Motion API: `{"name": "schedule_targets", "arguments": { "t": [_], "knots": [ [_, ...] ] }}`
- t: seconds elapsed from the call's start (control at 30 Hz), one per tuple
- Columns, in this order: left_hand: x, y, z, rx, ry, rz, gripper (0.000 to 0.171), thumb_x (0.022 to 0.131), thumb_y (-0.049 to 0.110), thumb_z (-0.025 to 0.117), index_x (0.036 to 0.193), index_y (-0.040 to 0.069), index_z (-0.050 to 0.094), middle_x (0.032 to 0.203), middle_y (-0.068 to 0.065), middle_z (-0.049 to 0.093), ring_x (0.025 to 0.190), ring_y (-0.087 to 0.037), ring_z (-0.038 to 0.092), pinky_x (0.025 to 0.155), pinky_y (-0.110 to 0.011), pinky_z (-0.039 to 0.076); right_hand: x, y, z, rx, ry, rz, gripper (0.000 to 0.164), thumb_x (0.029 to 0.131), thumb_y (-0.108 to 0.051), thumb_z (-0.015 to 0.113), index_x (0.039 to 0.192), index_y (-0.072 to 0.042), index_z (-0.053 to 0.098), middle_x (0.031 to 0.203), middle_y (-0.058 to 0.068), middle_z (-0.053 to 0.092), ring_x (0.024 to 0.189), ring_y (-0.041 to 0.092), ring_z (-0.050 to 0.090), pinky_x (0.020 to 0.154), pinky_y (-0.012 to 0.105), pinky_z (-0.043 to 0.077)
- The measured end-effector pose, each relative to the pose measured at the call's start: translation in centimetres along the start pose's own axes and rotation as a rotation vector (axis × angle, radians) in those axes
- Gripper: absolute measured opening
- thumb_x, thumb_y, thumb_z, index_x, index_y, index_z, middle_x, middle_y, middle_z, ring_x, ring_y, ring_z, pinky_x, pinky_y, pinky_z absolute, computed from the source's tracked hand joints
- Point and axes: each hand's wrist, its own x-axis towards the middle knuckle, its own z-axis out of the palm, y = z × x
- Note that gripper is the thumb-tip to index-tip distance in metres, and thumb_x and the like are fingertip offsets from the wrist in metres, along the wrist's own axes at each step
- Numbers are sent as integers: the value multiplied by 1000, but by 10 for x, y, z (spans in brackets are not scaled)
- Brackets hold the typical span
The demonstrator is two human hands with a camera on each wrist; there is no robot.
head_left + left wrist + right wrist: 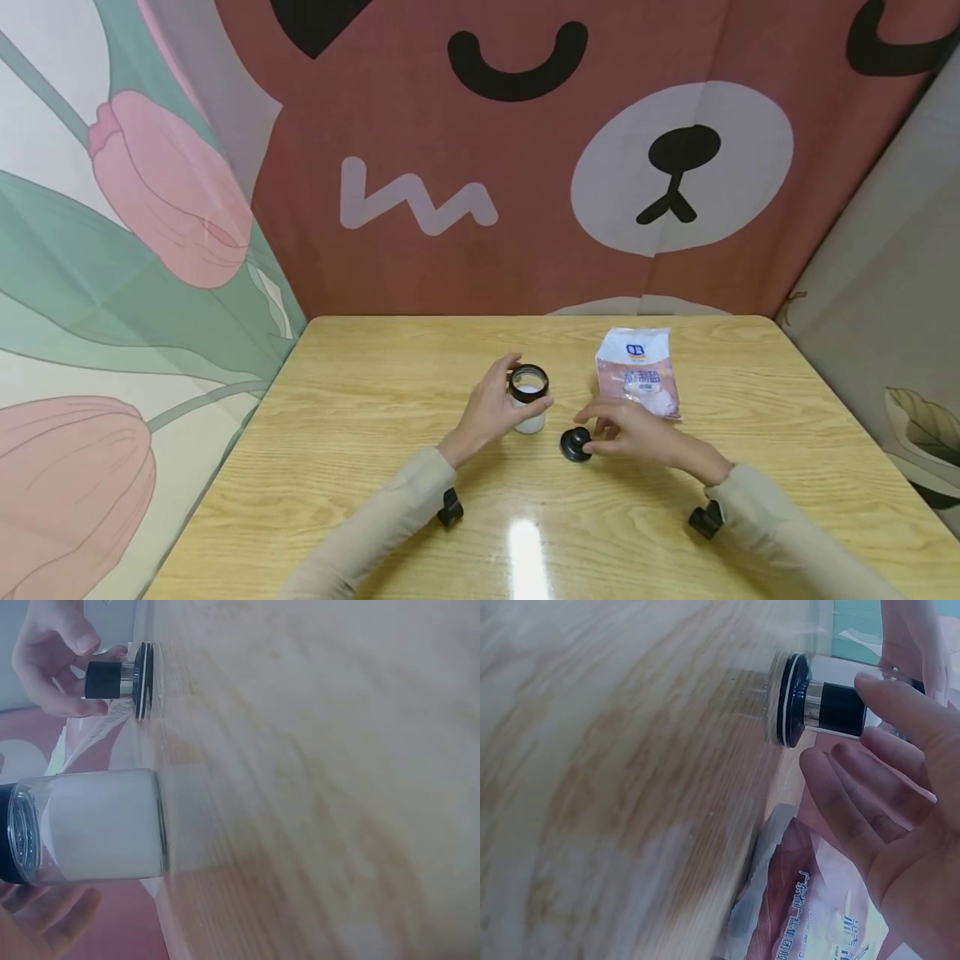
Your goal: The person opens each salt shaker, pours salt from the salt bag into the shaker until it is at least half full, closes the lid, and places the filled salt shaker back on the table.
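A clear glass jar [105,825] with a black collar stands on the table, with white contents inside. My left hand [491,408] grips it by the collar, thumb on the near side and fingers round the far side. To its right a black lid [575,445] with a knob sits on the table, its knob upward and pale sealing rings around its edge in the right wrist view. My right hand [630,429] is at the knob, thumb and fingers spread loosely around it. A gap shows between thumb and knob in the left wrist view.
A pink and white printed packet [637,375] lies behind the right hand. The wooden table [360,358] ends at a reddish cloth [420,275] with a bear face. Floral cloth [172,192] hangs on the left. Black wrist devices [450,508] sit under both sleeves.
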Motion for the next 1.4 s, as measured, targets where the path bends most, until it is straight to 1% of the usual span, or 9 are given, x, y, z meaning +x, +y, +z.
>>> {"name": "schedule_targets", "arguments": {
  "t": [0.13,0.37,0.47,0.6,0.77,1.0,1.2,1.4],
  "knots": [
    [0,-1,-1,-4,7,5,86,83,57,74,147,9,41,133,-10,57,113,-23,59,90,-37,53,0,2,2,9,-13,7,29,88,-14,77,113,0,68,106,5,67,80,17,65,67,27,58],
    [1,-5,1,20,31,34,81,83,53,76,142,6,47,130,-10,61,108,-21,62,84,-33,55,2,4,4,17,4,-31,25,88,-11,77,110,-1,68,103,6,68,78,12,65,66,29,58],
    [2,-6,1,36,41,45,79,83,51,77,140,4,51,129,-10,62,105,-20,64,80,-32,55,3,4,5,19,9,-34,24,88,-11,77,108,-1,68,101,5,68,77,11,64,65,29,58],
    [3,-4,0,43,41,58,75,81,48,80,136,3,55,124,-9,64,105,-19,64,82,-32,55,3,3,5,24,10,-17,23,88,-12,77,107,-2,68,99,4,68,77,9,64,65,29,58],
    [5,0,-5,39,17,67,67,78,42,85,128,5,59,118,-9,67,104,-20,65,87,-34,54,3,2,5,31,12,3,24,88,-14,77,107,-2,68,99,4,68,77,8,64,65,29,58],
    [6,0,-6,58,-13,38,69,77,48,83,127,6,60,118,-8,67,104,-19,65,86,-32,54,4,1,6,69,33,20,22,89,-13,76,106,-3,67,98,3,69,76,8,64,65,27,57],
    [8,-2,-5,65,-15,11,68,76,43,86,128,7,60,117,-6,67,100,-17,64,82,-31,54,6,2,5,81,45,21,21,89,-12,76,106,-3,68,99,3,69,77,8,65,65,26,57],
    [10,0,-7,68,-50,-2,69,77,43,85,130,7,58,117,-8,66,97,-16,63,80,-30,54,6,2,3,73,58,31,20,89,-11,76,106,-4,68,96,1,69,76,8,65,64,26,57]
  ]
}}
